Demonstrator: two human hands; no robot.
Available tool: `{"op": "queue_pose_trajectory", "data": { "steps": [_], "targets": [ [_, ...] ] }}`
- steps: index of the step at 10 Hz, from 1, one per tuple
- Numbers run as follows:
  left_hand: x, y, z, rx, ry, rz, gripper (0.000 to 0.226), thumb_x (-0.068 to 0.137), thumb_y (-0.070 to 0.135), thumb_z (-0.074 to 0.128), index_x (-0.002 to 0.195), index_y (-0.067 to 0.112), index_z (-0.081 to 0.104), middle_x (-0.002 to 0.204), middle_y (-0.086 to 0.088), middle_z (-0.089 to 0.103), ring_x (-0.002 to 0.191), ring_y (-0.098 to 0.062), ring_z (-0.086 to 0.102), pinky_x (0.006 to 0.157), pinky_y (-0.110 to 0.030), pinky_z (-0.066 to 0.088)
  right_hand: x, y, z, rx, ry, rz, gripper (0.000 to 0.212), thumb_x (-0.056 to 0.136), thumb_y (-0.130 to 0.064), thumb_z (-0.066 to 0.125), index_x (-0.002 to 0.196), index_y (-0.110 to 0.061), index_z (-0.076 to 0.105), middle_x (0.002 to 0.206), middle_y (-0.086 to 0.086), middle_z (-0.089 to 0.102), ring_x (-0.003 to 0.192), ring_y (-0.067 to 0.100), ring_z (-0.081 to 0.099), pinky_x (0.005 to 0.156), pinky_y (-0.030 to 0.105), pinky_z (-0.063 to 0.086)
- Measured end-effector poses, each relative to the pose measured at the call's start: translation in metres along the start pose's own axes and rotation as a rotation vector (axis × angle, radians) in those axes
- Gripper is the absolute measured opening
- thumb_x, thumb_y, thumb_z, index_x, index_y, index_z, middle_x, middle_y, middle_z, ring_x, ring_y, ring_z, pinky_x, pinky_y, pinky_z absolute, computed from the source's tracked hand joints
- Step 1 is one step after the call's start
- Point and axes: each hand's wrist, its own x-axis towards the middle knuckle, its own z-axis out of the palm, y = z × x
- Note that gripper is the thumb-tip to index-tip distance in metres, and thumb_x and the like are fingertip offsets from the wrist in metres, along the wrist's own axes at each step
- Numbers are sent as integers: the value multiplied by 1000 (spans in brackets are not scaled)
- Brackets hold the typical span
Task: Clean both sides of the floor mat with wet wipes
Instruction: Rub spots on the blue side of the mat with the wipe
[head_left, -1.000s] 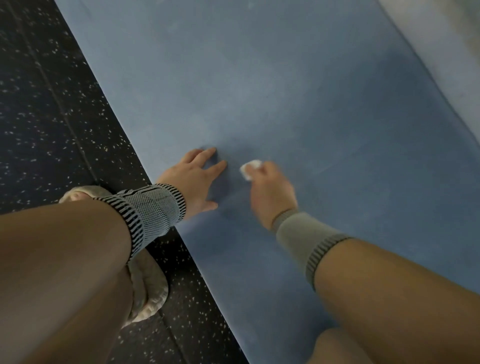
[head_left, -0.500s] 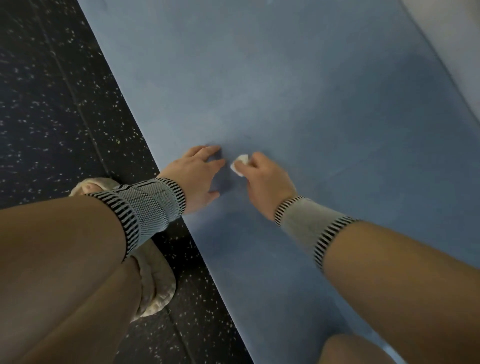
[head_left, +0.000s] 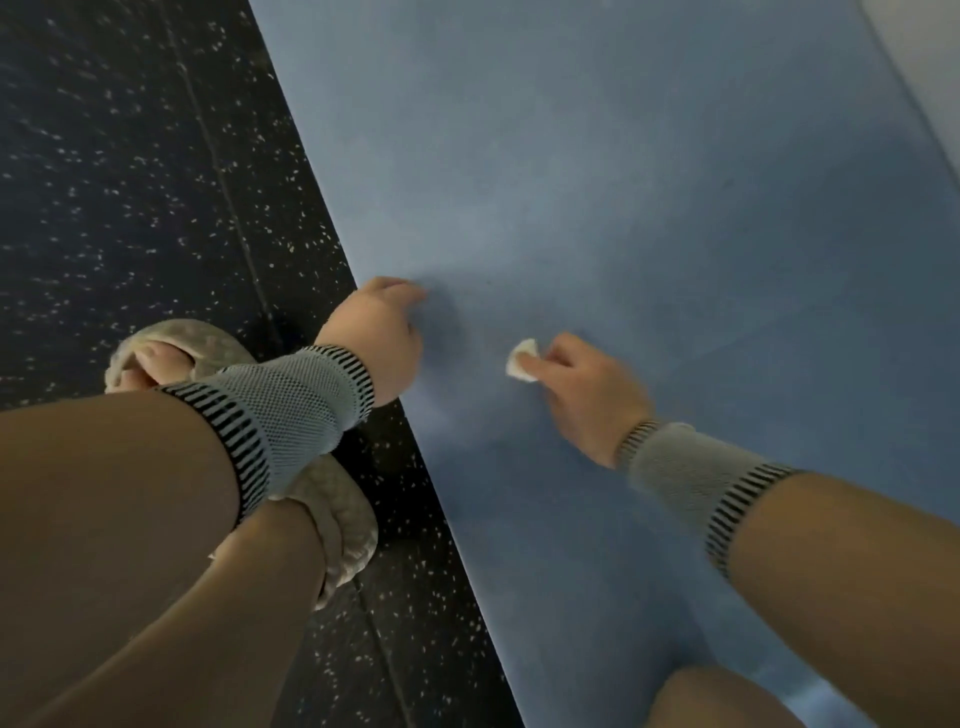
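A blue floor mat (head_left: 649, 197) lies flat and fills the upper right of the view. My right hand (head_left: 587, 395) pinches a small crumpled white wet wipe (head_left: 521, 360) against the mat's surface. My left hand (head_left: 382, 340) rests at the mat's left edge with its fingers curled downward onto the mat. Its fingertips are blurred, so I cannot tell whether they grip the edge. Both wrists wear grey knitted bands with striped cuffs.
Dark speckled flooring (head_left: 130, 182) lies left of the mat. My foot in a beige slipper (head_left: 332, 519) stands on it beside the mat's edge. A pale strip (head_left: 930, 67) borders the mat at the top right. My knee (head_left: 727, 696) shows at the bottom.
My right hand has slid the wipe to the right, away from my left hand. My left hand's fingers have curled down at the mat's edge. The view has shifted.
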Motion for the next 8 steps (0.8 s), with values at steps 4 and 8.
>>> {"op": "queue_pose_trajectory", "data": {
  "steps": [4, 8],
  "targets": [
    [-17, -2, 4, -563, -53, -472, 38, 97, 8, 46, 134, 11, 54, 128, -19, 59, 113, -34, 61, 90, -44, 55, -9, -42, 20, 32, -16, -109, 37, 90, -6, 46, 124, -16, 56, 104, 12, 50, 80, 29, 47, 63, 35, 32],
    [-18, -8, 3, -761, -135, -550, 35, 99, 17, 44, 133, 21, 54, 119, -13, 65, 74, -19, 62, 55, -30, 50, -8, -70, 29, 123, -36, -261, 31, 92, -42, 31, 82, -25, 54, 77, -4, 50, 65, 12, 40, 58, 29, 36]
  ]
}}
